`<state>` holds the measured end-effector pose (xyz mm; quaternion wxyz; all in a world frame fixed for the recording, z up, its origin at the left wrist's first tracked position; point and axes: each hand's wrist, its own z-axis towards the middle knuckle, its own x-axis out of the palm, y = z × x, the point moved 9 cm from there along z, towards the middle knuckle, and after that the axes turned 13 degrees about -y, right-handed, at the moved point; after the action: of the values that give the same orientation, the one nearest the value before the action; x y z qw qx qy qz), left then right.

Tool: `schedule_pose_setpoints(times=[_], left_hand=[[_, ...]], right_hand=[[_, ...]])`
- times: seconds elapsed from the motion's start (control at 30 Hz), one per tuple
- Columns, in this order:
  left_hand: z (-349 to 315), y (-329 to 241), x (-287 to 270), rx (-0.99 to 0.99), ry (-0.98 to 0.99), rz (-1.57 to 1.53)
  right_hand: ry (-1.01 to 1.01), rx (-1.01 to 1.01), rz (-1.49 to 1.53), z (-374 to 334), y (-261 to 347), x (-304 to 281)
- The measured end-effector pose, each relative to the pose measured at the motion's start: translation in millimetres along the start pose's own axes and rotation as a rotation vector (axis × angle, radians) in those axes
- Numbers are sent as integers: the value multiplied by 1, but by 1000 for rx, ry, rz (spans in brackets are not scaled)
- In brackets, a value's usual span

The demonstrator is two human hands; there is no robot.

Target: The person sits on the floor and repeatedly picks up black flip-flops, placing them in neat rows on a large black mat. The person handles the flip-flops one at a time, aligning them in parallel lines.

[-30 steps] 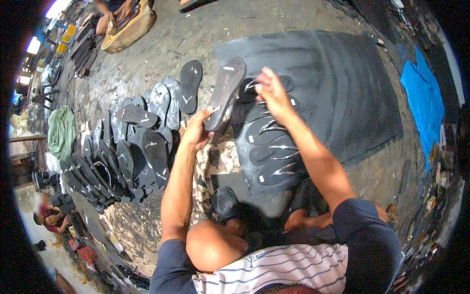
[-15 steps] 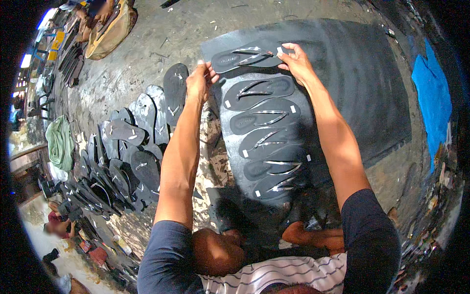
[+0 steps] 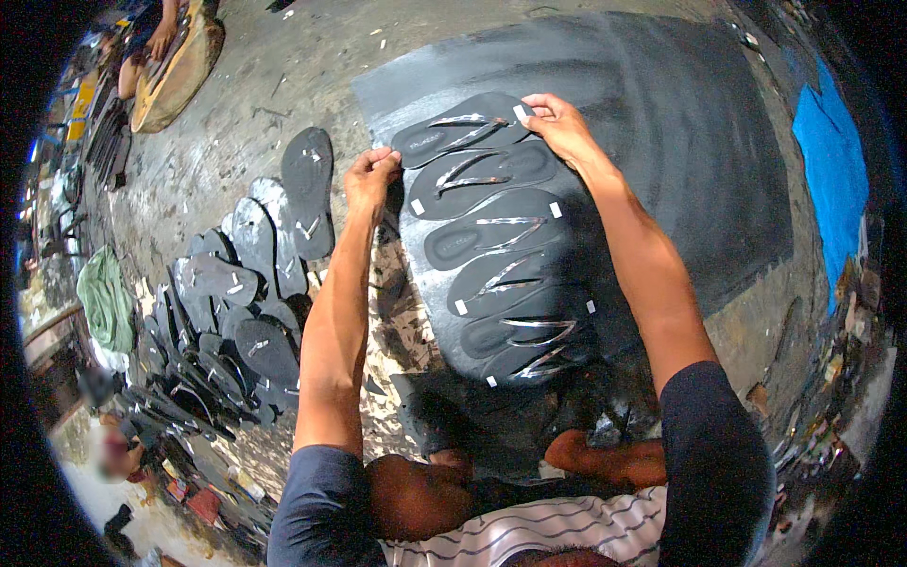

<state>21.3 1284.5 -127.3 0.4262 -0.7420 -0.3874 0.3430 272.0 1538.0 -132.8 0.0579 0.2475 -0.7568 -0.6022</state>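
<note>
A black flip-flop (image 3: 425,144) with shiny patterned straps is at the far end of a row of several similar ones. My right hand (image 3: 559,128) pinches its right end beside a small white tag. At its left end my left hand (image 3: 372,180) is closed, fingertips at the sole's edge. The flip-flop's near side sits against the neighbouring flip-flop (image 3: 439,189). The row runs toward me, the flip-flops overlapping and their tagged ends alternating left and right. Whether the held sole rests fully on the surface below, I cannot tell.
A large dark sheet (image 3: 699,142) spreads under and right of the row. Left of my left forearm lie a single sole (image 3: 309,180) and a heap of black flip-flops (image 3: 265,350). Blue cloth (image 3: 831,180) lies far right, green cloth (image 3: 106,300) far left. Another person's hand (image 3: 162,40) shows top left.
My hands have brought the flip-flop nearer to me, closer against the row. The whole view has shifted slightly too.
</note>
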Motion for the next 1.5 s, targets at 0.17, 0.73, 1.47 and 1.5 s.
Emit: schedule_pose_setpoints(times=[0.17, 0.73, 1.47, 1.5], left_hand=[[1, 10, 1, -50, 15, -14], [15, -110, -113, 922, -625, 913], [-160, -145, -131, 381, 209, 57], [-162, -139, -141, 301, 173, 7]], right_hand=[[11, 0, 13, -4, 4, 1], [-336, -110, -112, -61, -8, -55], [342, -246, 200, -252, 207, 166], [318, -244, 241, -255, 223, 167]])
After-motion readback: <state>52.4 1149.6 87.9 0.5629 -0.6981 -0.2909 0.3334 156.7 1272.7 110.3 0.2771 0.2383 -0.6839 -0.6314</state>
